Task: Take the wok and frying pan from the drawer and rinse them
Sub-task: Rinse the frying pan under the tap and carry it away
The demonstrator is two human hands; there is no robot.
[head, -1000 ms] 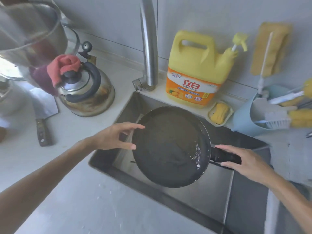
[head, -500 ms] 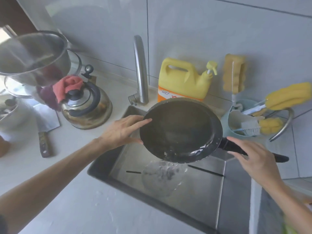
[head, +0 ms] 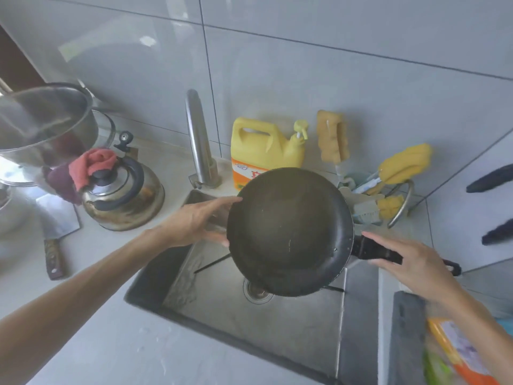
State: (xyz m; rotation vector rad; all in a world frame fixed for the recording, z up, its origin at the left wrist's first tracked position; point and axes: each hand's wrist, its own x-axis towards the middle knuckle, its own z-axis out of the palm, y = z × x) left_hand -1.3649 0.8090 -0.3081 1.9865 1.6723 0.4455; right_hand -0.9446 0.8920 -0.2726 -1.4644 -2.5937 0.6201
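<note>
A black frying pan (head: 288, 232) hangs tilted over the steel sink (head: 277, 323), its inside facing me and wet at the rim. My left hand (head: 197, 222) clasps the pan's left rim, thumb under and fingers along the edge. My right hand (head: 413, 262) is wrapped over the pan's black handle (head: 372, 250), which points right. No wok is in view.
The tap (head: 198, 140) rises behind the sink, a yellow detergent jug (head: 263, 147) beside it. A kettle (head: 122, 195), a cleaver (head: 55, 229) and a steel pot (head: 41, 120) are on the left counter. Sponges and brushes (head: 388, 184) stand at the right.
The pan was tipped up and its water poured into the sink; now it is empty and held higher. The view has pulled back and upward.
</note>
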